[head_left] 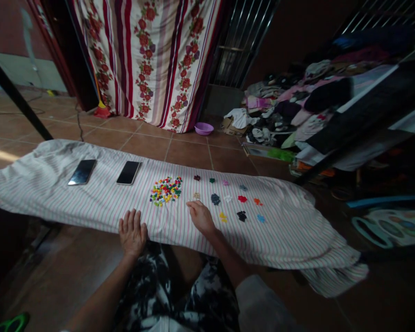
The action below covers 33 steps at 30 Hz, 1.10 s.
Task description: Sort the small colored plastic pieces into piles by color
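Observation:
My left hand [133, 233] rests palm down on the front edge of the striped cloth [103, 203], its fingers flat and empty. Over the cloth my right hand [200, 216] is closed, thumb and forefinger together; whatever it pinches is too small to make out. It is just below a small tan pile [197, 196]. Left of it lies a mixed heap of coloured pieces [166, 190]. To its right are several small piles sorted by colour, among them a dark grey pile [215, 199], a red pile [242, 198], a black pile [241, 216] and a yellow pile [222, 216].
Two phones, one phone [82, 172] at the far left and another phone [128, 173] nearer the heap, lie on the cloth. Beyond are a floral curtain [145, 60], a purple basin [204, 128] and a heap of clothes [290, 101].

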### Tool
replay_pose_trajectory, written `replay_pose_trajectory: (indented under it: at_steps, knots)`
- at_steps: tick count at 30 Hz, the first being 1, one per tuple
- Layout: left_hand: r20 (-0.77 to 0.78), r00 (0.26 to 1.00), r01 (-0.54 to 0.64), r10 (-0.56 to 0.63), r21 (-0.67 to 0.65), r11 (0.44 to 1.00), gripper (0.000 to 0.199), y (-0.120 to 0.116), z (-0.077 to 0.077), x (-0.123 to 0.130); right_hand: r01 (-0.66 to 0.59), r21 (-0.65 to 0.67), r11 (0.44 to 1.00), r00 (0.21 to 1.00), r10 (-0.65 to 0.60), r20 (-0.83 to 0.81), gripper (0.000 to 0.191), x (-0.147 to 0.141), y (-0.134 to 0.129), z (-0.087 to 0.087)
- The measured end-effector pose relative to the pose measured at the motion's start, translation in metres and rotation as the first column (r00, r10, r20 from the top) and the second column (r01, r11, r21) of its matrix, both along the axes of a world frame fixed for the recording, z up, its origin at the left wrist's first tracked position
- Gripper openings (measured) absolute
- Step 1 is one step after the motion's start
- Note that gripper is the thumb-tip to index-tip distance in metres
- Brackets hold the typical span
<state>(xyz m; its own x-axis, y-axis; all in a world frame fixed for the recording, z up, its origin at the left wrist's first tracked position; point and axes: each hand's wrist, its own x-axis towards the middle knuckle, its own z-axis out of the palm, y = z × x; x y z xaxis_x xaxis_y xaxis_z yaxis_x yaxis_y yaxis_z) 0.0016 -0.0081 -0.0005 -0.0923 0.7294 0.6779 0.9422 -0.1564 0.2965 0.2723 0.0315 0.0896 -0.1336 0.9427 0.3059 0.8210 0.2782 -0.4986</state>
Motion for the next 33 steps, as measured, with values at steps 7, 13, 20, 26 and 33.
replay_pose_trajectory:
  at_steps: [7,13,20,26,33]
  knots:
    - [-0.029,0.999,-0.014,0.015,0.040,0.999,0.049,0.004,-0.007,-0.001,-0.078,-0.015,0.997,0.995,0.079,0.065,0.040,-0.061,0.009,-0.001]
    - [-0.024,1.000,-0.002,0.003,0.047,0.999,0.049,0.005,-0.010,-0.003,-0.075,-0.030,0.997,0.974,0.079,0.211,0.046,-0.091,0.022,0.010]
    - [-0.051,0.999,0.009,-0.004,0.107,0.994,0.048,0.006,-0.007,-0.003,-0.025,-0.060,0.998,0.956,0.041,0.290,0.045,-0.099,0.041,0.008]
    - [-0.027,1.000,0.015,-0.012,0.096,0.995,0.049,0.006,-0.009,-0.003,0.016,-0.021,1.000,0.966,-0.010,0.260,0.041,-0.100,0.042,-0.003]
    - [0.046,0.999,0.024,-0.024,0.013,1.000,0.047,0.004,-0.012,-0.002,0.071,0.032,0.997,0.980,-0.076,0.182,0.039,-0.105,0.033,-0.015]
